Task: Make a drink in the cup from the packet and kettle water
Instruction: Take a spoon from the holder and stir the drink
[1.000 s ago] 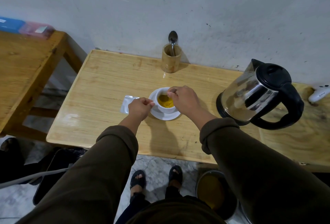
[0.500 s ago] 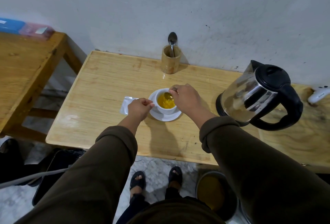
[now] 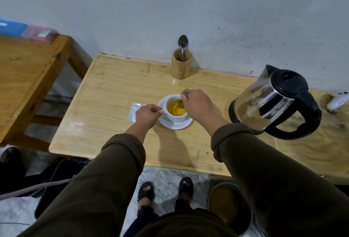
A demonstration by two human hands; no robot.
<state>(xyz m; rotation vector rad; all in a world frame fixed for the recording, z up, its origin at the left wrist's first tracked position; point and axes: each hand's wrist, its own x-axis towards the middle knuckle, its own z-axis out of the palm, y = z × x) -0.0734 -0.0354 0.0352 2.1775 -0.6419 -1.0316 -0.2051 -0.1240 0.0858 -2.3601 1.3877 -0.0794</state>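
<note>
Right now the right hand (image 3: pixel 196 104) hangs knuckles-up over the far right rim of the small white ceramic cup (image 3: pixel 176 109), its fingers pinched closed around the handle of a metal teaspoon (image 3: pixel 179 103) whose bowl dips into the yellow liquid (image 3: pixel 175 108) in the cup. The wrist is bent downward, and the forearm runs back toward the near right in a rolled olive-brown sleeve (image 3: pixel 264 170). The left hand (image 3: pixel 148 114) sits at the cup's left side, thumb and forefinger closed in a narrow pinch on the cup's handle, the other fingers curled under; its forearm comes straight from the near edge in a matching sleeve.

The cup stands on a round white saucer (image 3: pixel 175 123) near the middle of the pale wooden table (image 3: pixel 113 95). Just left of the left hand, partly hidden by it, lies the small silvery foil packet (image 3: pixel 134 113), flat on the table. To the right, apart from the saucer, stands the stainless-steel electric kettle with black lid and handle (image 3: pixel 273 102). At the far edge by the wall is a cylindrical bamboo holder (image 3: pixel 181 65) with 1 more spoon (image 3: pixel 182 45) standing in it, bowl up. A darker wooden table (image 3: pixel 28 78) stands to the left.
</note>
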